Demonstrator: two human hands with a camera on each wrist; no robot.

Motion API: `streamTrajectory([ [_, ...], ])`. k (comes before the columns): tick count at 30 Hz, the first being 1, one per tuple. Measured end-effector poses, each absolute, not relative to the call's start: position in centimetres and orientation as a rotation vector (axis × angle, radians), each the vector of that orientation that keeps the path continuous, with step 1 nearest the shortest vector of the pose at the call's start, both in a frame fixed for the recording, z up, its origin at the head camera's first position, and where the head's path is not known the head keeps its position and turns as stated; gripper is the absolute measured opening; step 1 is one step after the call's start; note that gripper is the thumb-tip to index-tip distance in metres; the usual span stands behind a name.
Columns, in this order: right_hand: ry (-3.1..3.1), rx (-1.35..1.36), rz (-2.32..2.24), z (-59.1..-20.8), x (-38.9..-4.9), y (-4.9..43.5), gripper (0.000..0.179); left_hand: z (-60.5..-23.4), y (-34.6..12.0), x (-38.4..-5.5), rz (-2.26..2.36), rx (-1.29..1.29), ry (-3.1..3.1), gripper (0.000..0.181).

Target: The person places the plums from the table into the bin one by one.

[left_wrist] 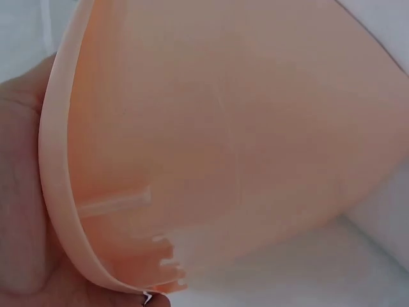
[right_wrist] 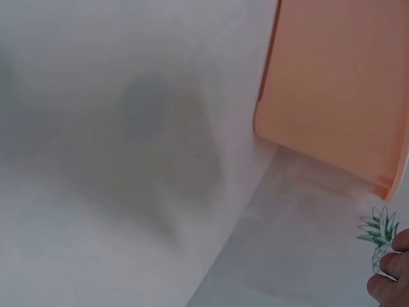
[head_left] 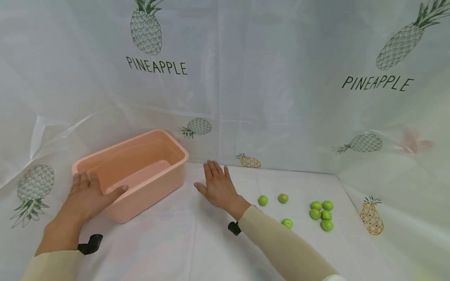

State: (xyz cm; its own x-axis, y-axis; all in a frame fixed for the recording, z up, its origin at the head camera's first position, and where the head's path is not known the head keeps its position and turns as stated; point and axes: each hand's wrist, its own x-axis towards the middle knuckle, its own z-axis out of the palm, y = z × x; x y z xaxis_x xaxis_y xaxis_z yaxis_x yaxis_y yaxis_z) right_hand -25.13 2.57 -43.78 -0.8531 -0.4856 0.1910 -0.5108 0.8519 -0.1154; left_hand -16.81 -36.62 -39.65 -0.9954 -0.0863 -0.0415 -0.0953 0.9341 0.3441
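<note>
A peach-pink plastic bin (head_left: 140, 191) stands at an angle on the white-covered table, at left in the head view. My left hand (head_left: 86, 197) grips its left end, thumb lying over the near rim. In the left wrist view, the palm (left_wrist: 22, 192) lies against the outside of the rim (left_wrist: 56, 153). Just right of the bin, my right hand (head_left: 219, 187) is held out with straight fingers, apart from the bin and holding nothing. In the right wrist view, curved fingertips (right_wrist: 390, 275) show at the lower right edge, below the bin (right_wrist: 339, 83).
Small round green fruits lie on the table at right. Three are loose, such as one (head_left: 263, 200) beside my right wrist, and several sit together in a group (head_left: 326, 215). A white pineapple-print sheet (head_left: 263, 97) rises behind the table and at its sides.
</note>
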Motion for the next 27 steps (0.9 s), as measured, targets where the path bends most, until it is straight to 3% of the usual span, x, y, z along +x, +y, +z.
streamTrajectory([
  [19, -2.919, 0.838, 0.571, -42.9, -27.4, 2.1, 0.089, -39.9, -32.9, -16.5, 0.553, 0.069, 3.068, 0.125],
  [27, -2.903, 0.815, 0.533, -43.0, -26.1, 2.3, 0.089, -40.3, -32.4, -16.5, 0.581, 0.077, 3.098, 0.119],
])
